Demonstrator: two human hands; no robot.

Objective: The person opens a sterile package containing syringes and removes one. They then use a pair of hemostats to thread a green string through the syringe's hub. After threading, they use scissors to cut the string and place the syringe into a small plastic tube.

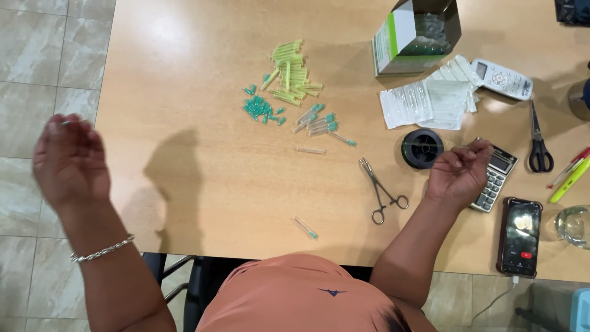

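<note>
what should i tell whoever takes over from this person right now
Left hand is raised off the table's left edge, fingers pinched, what they hold too small to tell.
Right hand is loosely closed by the black spool and calculator.
On the table: yellow caps piled, green hubs loose, capped needles beside them, one needle near the front edge, forceps lying free.
Sealed packets by the open box look unopened.

My left hand (pixel 69 161) at nine o'clock is motion-blurred; I can't tell what its fingertips pinch. At three o'clock the right hand (pixel 460 173) covers part of the calculator (pixel 496 178). The glass (pixel 574 225), pens (pixel 570 174) and a dark object (pixel 573 10) at one o'clock are cut by the edge.
</note>
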